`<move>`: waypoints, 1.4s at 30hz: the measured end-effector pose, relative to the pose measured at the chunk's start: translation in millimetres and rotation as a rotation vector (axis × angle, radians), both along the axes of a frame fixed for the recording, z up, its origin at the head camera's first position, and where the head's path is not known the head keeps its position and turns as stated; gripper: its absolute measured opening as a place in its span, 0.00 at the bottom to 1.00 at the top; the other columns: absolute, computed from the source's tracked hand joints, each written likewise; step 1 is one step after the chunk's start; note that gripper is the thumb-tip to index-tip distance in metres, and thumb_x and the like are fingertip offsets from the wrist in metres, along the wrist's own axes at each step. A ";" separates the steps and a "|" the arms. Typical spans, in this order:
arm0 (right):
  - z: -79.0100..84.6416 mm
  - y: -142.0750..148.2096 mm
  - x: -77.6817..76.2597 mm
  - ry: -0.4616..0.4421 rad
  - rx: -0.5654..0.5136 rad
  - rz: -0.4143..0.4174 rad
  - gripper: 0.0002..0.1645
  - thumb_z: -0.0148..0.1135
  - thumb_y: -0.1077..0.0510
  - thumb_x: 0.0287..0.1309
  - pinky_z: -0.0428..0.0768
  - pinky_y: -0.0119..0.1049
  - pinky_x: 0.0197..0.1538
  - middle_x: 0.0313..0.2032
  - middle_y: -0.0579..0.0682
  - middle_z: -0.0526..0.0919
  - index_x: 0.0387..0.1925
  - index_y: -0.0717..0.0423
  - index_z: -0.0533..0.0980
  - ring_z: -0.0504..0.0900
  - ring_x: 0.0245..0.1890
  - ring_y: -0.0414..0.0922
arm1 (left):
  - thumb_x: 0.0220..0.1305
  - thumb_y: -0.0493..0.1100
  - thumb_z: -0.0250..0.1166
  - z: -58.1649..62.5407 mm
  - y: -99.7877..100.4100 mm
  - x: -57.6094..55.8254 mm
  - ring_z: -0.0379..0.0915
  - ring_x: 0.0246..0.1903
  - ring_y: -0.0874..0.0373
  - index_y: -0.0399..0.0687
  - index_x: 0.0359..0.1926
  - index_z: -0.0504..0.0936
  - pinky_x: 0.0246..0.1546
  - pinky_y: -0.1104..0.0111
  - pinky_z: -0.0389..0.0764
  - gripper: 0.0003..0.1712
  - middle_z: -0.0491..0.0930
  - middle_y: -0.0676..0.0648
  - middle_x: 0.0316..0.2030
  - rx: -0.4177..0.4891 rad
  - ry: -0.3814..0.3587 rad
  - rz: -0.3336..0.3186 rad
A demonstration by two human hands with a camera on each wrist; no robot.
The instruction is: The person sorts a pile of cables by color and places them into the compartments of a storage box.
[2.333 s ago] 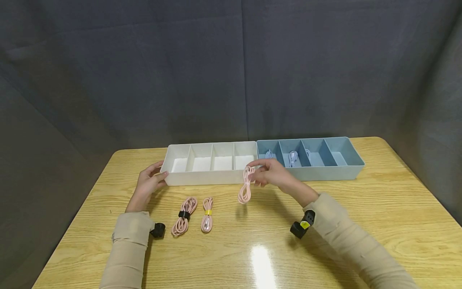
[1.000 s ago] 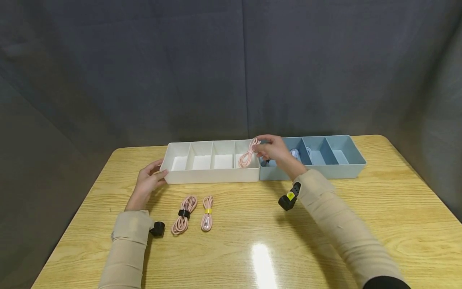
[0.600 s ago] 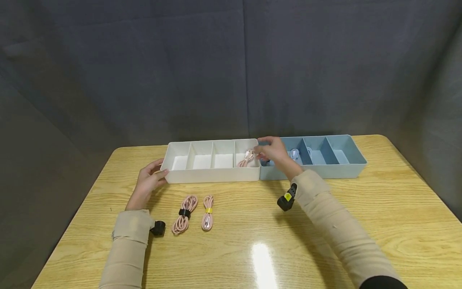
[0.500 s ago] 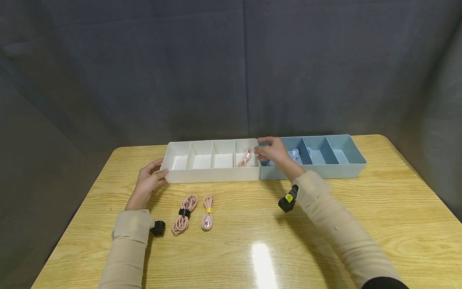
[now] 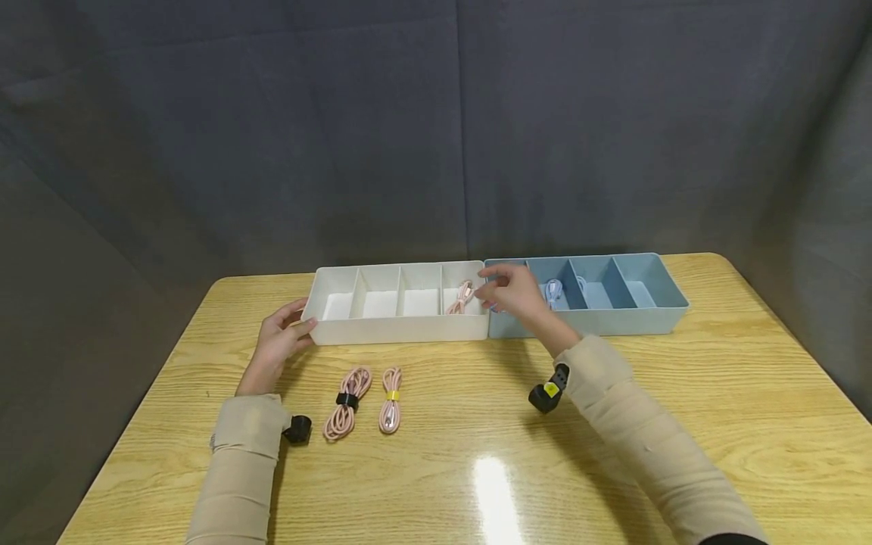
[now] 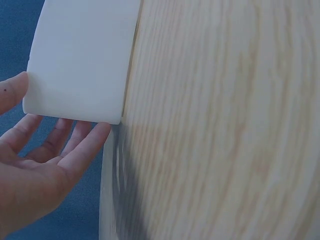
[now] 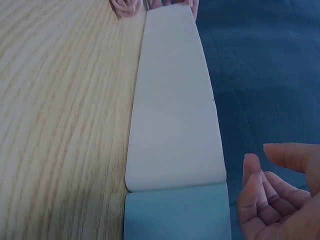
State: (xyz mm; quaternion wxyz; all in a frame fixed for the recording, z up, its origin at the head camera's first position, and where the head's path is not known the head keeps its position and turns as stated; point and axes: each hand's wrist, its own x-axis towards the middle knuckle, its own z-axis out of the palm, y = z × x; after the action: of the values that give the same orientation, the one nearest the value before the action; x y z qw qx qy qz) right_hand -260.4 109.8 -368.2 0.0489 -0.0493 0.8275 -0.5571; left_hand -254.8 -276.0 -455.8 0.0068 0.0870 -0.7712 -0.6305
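My left hand [image 5: 278, 344] rests against the left end of a white four-compartment box [image 5: 402, 331]. Its spread fingertips touch the end wall, and the thumb lies at the rim, as the left wrist view shows. A pink coiled cable [image 5: 461, 297] lies in the box's rightmost compartment. Just right of it my right hand [image 5: 519, 295] hovers over the joint between the white box and a blue compartment box [image 5: 613, 322]. Its thumb and fingers are apart, with nothing between them in the right wrist view.
On the wooden table [image 5: 436, 469] lie a pink cable with a black strap [image 5: 347, 401] and another with a yellow strap [image 5: 391, 397]. Bluish cables [image 5: 553, 292] sit in the blue box. A dark curtain [image 5: 436, 136] hangs behind.
My right hand has carried the pink cable up into the rightmost white compartment and let it go. It has since drawn back slightly, fingers spread. The left hand stays at the white box.
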 end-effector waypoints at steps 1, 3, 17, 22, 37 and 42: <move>0.5 -0.6 1.6 0.004 0.008 0.005 0.22 0.62 0.63 0.52 0.80 0.37 0.30 0.33 0.59 0.82 0.50 0.62 0.74 0.81 0.29 0.51 | 0.61 0.42 0.61 0.2 0.0 0.1 0.68 0.49 0.46 0.47 0.65 0.63 0.37 0.73 0.80 0.31 0.63 0.40 0.56 0.000 -0.002 0.002; 1.6 -2.1 5.1 0.014 0.028 0.019 0.21 0.62 0.63 0.52 0.80 0.37 0.30 0.33 0.57 0.82 0.50 0.61 0.74 0.81 0.27 0.47 | 0.61 0.41 0.61 0.0 -0.1 -0.2 0.68 0.49 0.46 0.48 0.65 0.63 0.37 0.73 0.80 0.31 0.63 0.40 0.55 -0.003 -0.005 0.004; -0.4 -4.0 23.4 0.068 0.022 0.100 0.19 0.62 0.63 0.52 0.79 0.52 0.36 0.30 0.54 0.81 0.48 0.61 0.75 0.81 0.27 0.49 | 0.61 0.40 0.60 -1.9 0.1 -2.6 0.70 0.45 0.50 0.46 0.64 0.63 0.35 0.72 0.80 0.30 0.64 0.39 0.54 -0.003 0.013 0.006; 0.6 -5.3 29.3 0.078 0.017 0.121 0.18 0.63 0.64 0.52 0.80 0.50 0.33 0.30 0.54 0.82 0.46 0.62 0.76 0.81 0.25 0.46 | 0.62 0.40 0.60 -3.1 -0.3 -2.9 0.69 0.47 0.48 0.46 0.64 0.63 0.36 0.73 0.80 0.30 0.64 0.40 0.54 -0.002 0.004 0.007; -2.4 -13.0 45.8 0.058 -0.035 0.206 0.18 0.63 0.65 0.51 0.78 0.41 0.27 0.27 0.56 0.82 0.46 0.66 0.76 0.80 0.25 0.54 | 0.61 0.41 0.61 -1.8 0.7 -4.0 0.68 0.48 0.46 0.46 0.64 0.63 0.36 0.73 0.80 0.31 0.64 0.39 0.55 -0.003 0.011 -0.001; -7.7 -17.9 49.8 0.056 -0.031 0.238 0.21 0.64 0.63 0.51 0.79 0.44 0.29 0.28 0.61 0.81 0.48 0.67 0.75 0.79 0.27 0.61 | 0.61 0.42 0.60 -1.7 0.7 -3.8 0.69 0.47 0.48 0.47 0.64 0.63 0.36 0.73 0.80 0.30 0.64 0.39 0.54 -0.004 0.010 -0.004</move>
State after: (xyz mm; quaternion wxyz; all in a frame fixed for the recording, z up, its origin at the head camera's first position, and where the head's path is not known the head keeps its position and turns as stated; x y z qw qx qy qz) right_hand -210.5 91.9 -375.9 0.0909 -0.1633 0.8080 -0.5587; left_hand -258.7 -275.3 -457.4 0.0096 0.0824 -0.7728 -0.6293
